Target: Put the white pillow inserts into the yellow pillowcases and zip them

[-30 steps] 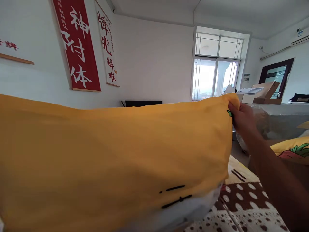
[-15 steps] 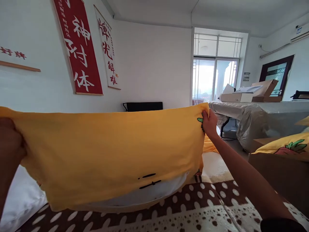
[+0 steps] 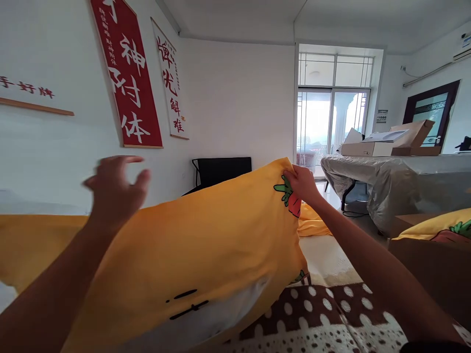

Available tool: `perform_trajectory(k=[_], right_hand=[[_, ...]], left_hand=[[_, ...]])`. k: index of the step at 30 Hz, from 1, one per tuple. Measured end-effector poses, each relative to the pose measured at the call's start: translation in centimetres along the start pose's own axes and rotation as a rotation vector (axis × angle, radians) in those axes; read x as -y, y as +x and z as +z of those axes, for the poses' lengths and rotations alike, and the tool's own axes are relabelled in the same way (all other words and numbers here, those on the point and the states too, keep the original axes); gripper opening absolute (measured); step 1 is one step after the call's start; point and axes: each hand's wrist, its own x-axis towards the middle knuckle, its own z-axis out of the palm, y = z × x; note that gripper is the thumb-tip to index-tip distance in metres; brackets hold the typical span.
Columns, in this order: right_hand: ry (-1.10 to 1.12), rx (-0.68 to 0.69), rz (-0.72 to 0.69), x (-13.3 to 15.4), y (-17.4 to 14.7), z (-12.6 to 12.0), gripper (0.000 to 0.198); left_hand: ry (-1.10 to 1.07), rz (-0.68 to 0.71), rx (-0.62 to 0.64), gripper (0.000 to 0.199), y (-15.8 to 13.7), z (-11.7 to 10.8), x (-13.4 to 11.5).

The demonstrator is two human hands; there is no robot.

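A yellow pillowcase point(image 3: 206, 235) with carrot prints hangs stretched in front of me. My right hand point(image 3: 303, 184) pinches its upper right corner, beside a printed carrot. My left hand point(image 3: 119, 189) is raised over the top edge, thumb and fingers apart, with nothing in it; motion blurs it slightly. From under my left forearm the yellow fabric runs out to the left edge of the view. White material point(image 3: 221, 314) shows in a gap along the lower side of the pillowcase.
Below lies a brown and white dotted blanket point(image 3: 309, 309). To the right, a cardboard box point(image 3: 427, 274) holds a yellow carrot-print pillow point(image 3: 441, 230). Behind it stands a plastic-covered table point(image 3: 397, 181) with open boxes on it. A black chair point(image 3: 224, 169) is by the wall.
My left hand has let go of the pillowcase's left corner and moved right and up. The left side of the fabric has dropped. My right hand, still gripping, has shifted slightly left.
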Motion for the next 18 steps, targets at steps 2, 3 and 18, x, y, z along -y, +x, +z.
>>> perform_trajectory(k=[2, 3, 18], right_hand=[[0.003, -0.007, -0.031, 1.1, 0.4, 0.3, 0.031], [0.011, 0.004, -0.056, 1.8, 0.5, 0.2, 0.031], [0.411, 0.586, 0.168, -7.7, -11.7, 0.5, 0.033]], left_hand=[[-0.175, 0.158, 0.093, 0.052, 0.3, 1.7, -3.5], [-0.275, 0.266, 0.178, 0.062, 0.4, 2.6, -5.6], [-0.553, 0.363, 0.198, 0.049, 1.9, 5.6, -14.5]])
